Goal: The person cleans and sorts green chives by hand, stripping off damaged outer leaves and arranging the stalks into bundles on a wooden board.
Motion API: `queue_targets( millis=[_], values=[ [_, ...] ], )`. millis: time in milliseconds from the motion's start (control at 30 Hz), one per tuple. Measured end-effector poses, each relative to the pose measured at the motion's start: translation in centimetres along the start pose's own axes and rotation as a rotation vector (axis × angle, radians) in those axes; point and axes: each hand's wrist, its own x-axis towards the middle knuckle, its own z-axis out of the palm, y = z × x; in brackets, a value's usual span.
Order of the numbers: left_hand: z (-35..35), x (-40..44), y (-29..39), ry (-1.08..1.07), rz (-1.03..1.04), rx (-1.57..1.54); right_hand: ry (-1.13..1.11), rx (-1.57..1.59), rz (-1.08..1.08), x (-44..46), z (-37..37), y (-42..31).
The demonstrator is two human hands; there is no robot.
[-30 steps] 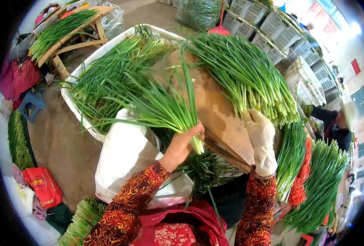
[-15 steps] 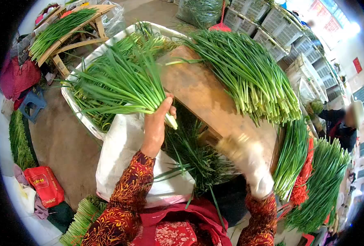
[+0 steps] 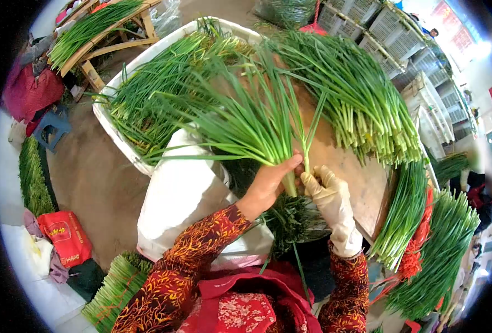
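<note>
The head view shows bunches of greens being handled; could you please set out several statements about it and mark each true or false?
1. The left hand grips a bunch of green stalks. True.
2. The right hand is bare. False: it wears a pale glove.
3. The right hand pinches a slender stalk near its lower end. True.
4. The stool on the left side of the picture is red. False: it is blue.
5. Long green leaves lie in the white tub. True.
</note>
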Motion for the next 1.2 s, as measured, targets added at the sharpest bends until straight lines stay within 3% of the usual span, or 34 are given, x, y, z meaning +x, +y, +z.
queue_targets(
  millis=[300,367,500,567,700,767,900,1000,1067,1133,1167,1200],
  values=[
    [-1.8,-0.2,-0.3,0.006,-0.093,-0.026,-0.154,0.107,-0.008,-0.6,1.3,1.4],
    [-2.2,-0.6,-0.2,-0.014,-0.115,-0.023,-0.091,0.401,0.089,0.0,0.8,0.9],
    [-1.6,-1.4,0.4,-0.07,-0.173,-0.106,0.05,0.253,-0.031,2.3,1.5,2.0],
    [-1.9,-1.5,0.1,-0.108,-0.179,-0.15,-0.153,0.723,0.121,2.4,1.7,0.2],
    [-2.0,-1.7,-0.1,-0.175,-0.16,-0.211,-0.251,0.74,0.228,2.4,1.9,-0.5],
    [-2.1,-1.7,-0.2,-0.184,-0.132,-0.209,-0.072,0.651,0.068,2.6,2.6,0.3],
    [-1.9,-1.9,-1.0,-0.057,-0.077,-0.067,-0.002,0.661,0.033,2.5,2.7,0.5],
    [-1.6,-1.7,-1.3,0.004,-0.048,-0.009,0.061,0.47,-0.05,2.4,3.1,0.3],
    [-2.5,-1.3,-1.7,-0.064,-0.224,-0.152,0.089,0.477,0.021,1.9,3.3,-0.2],
    [-2.8,-1.3,-1.8,-0.091,-0.262,-0.169,0.154,0.477,0.006,1.3,3.3,-0.5],
    [-2.4,-1.6,-1.6,-0.037,-0.244,-0.162,0.235,0.462,-0.155,1.7,4.3,1.6],
    [-1.7,-2.0,-1.2,0.02,-0.226,-0.154,0.218,0.606,-0.074,1.4,4.5,1.8]
  ],
)
